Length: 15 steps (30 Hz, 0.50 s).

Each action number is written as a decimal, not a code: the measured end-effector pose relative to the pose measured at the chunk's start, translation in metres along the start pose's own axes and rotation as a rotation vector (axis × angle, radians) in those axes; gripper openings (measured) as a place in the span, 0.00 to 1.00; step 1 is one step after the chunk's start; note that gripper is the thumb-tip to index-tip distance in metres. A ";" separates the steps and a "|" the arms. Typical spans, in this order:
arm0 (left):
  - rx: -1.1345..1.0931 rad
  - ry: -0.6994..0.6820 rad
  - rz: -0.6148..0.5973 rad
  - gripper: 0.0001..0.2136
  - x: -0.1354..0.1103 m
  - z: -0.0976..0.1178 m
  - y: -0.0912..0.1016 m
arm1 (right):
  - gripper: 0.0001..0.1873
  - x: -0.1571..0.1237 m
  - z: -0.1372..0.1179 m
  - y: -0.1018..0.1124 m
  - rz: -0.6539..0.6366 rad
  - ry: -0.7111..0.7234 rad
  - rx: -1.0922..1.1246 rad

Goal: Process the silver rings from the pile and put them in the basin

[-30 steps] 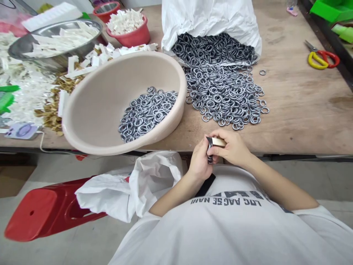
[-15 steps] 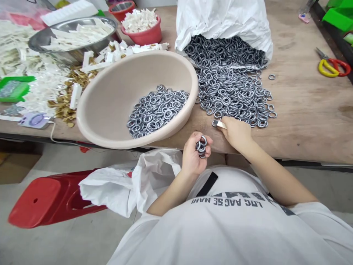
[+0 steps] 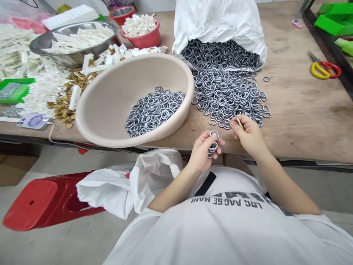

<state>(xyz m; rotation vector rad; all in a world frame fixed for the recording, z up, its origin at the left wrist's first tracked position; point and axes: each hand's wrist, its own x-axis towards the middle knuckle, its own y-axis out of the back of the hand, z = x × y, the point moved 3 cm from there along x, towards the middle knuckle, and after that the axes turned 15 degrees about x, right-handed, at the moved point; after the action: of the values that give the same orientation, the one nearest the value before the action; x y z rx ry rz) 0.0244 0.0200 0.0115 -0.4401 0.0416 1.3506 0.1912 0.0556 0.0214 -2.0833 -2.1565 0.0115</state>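
My left hand (image 3: 201, 152) is shut on a small stack of grey metal rings (image 3: 213, 144), held just off the table's front edge. My right hand (image 3: 248, 134) pinches a thin pale strip (image 3: 239, 123) between thumb and fingertips, and the strip's exact material is hard to tell. That hand hovers close to the near edge of a large heap of loose metal rings (image 3: 226, 94). More rings spill from a white sack (image 3: 217, 22) behind the heap. To the left, a beige plastic basin (image 3: 107, 90) holds another pile of rings (image 3: 153, 112).
A steel bowl (image 3: 68, 36) and a red bowl (image 3: 140, 33) hold white plastic pieces at the back left, with more scattered beside brown scraps. Yellow-and-red scissors (image 3: 322, 70) lie at right. Below the table's edge are a white plastic bag (image 3: 129, 187) and a red stool (image 3: 46, 202).
My right hand has lifted from the tabletop and now pinches the strip in its fingertips. My left hand has moved slightly right, with one ring standing up at the top of its stack.
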 end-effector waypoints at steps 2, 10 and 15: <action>0.000 0.010 -0.022 0.17 0.001 -0.001 -0.005 | 0.14 -0.007 0.000 -0.002 -0.056 -0.074 0.120; -0.019 0.013 -0.078 0.21 0.003 -0.007 -0.024 | 0.17 -0.025 -0.009 -0.011 -0.207 -0.159 0.183; -0.026 -0.039 -0.065 0.21 0.001 -0.006 -0.025 | 0.17 -0.027 -0.010 -0.020 -0.153 -0.176 0.234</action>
<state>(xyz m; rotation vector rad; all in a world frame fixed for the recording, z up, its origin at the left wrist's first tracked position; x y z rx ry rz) 0.0495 0.0156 0.0126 -0.4333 -0.0224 1.2962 0.1730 0.0273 0.0307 -1.8455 -2.2802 0.4251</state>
